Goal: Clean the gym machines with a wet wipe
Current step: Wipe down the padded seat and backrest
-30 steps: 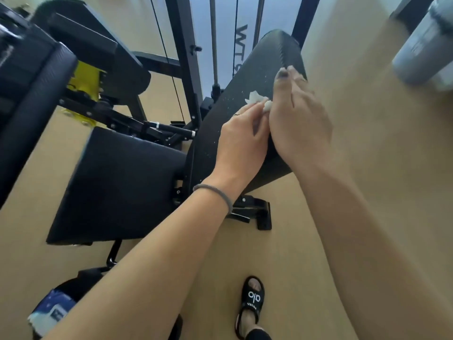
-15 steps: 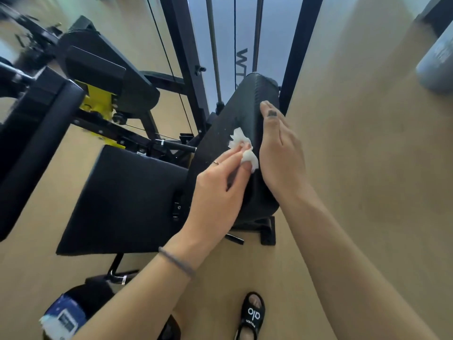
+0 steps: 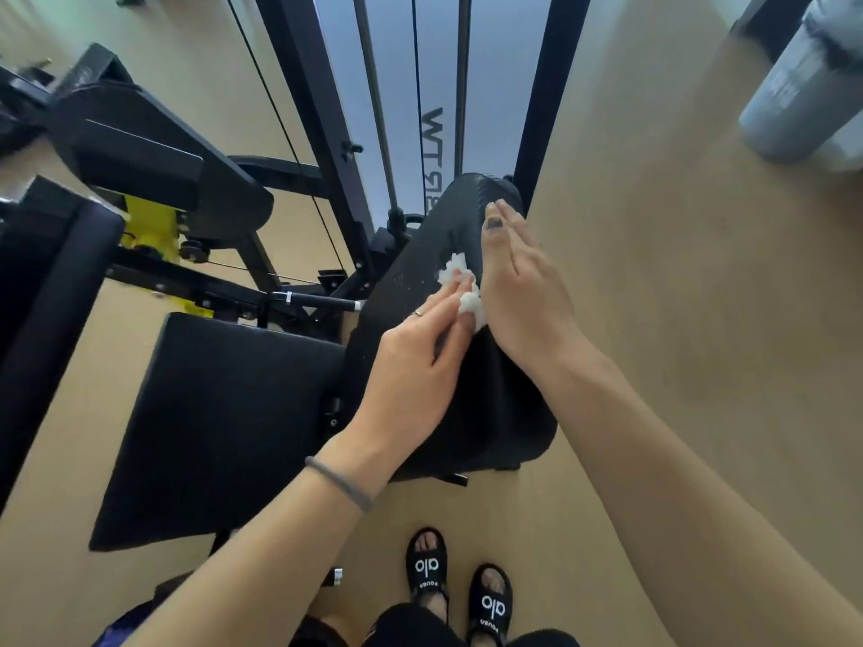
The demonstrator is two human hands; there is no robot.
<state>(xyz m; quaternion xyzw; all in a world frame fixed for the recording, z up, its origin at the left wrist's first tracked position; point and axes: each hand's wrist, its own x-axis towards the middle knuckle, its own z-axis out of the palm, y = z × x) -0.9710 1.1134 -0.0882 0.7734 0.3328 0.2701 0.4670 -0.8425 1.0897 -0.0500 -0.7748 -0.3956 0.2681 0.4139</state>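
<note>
Left hand (image 3: 415, 366) pressing a crumpled white wet wipe (image 3: 460, 287) against the face of the black back pad (image 3: 411, 282), grip with fingers nearly straight, laid flat over the wipe. Right hand (image 3: 523, 291) just beside it, resting along the pad's right edge, grip relaxed, fingers straight and together, holding nothing. Wipe bunched between the two hands, touching both, about halfway up the pad. Grey hair tie (image 3: 341, 483) round the left wrist. Black seat pad (image 3: 219, 413) left of the back pad. Black machine frame (image 3: 308, 86) behind. Black sandals (image 3: 460, 590) on tan floor (image 3: 700, 319) below.
</note>
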